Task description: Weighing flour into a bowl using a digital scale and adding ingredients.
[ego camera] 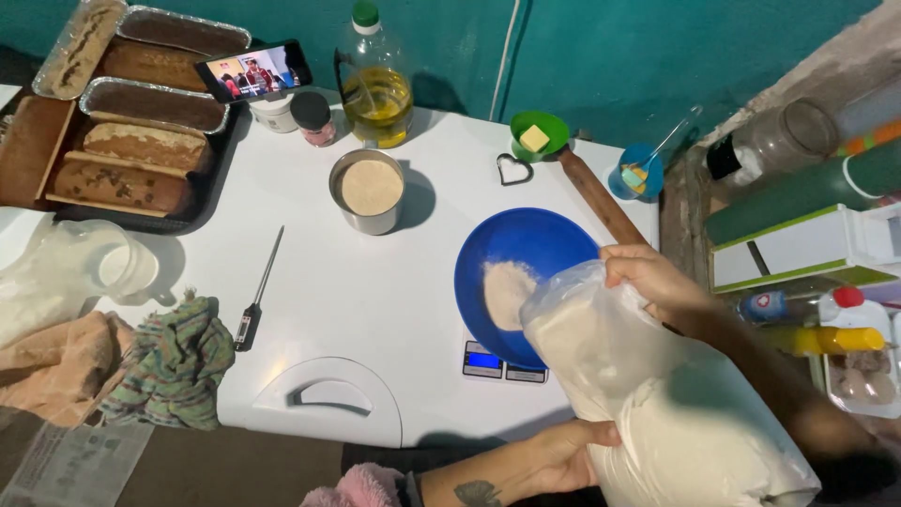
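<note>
While each hand (563, 455) (648, 277) grips the flour bag (648, 376), its mouth overhangs the blue bowl's (526, 244) rim.

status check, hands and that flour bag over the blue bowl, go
Left hand under the clear flour bag, right hand gripping its top. Bag tilted over the blue bowl on the scale. Nothing in the way.

**What I can't make out from here**

The clear plastic bag of white flour (657, 394) runs off the bottom edge and covers the near rim of the round blue plastic bowl (521, 253). That bowl hides most of the small digital scale (502, 362). My right hand (648, 277) covers the bag's mouth. The foil loaf tins (150, 99) are cut off at the left edge.
</note>
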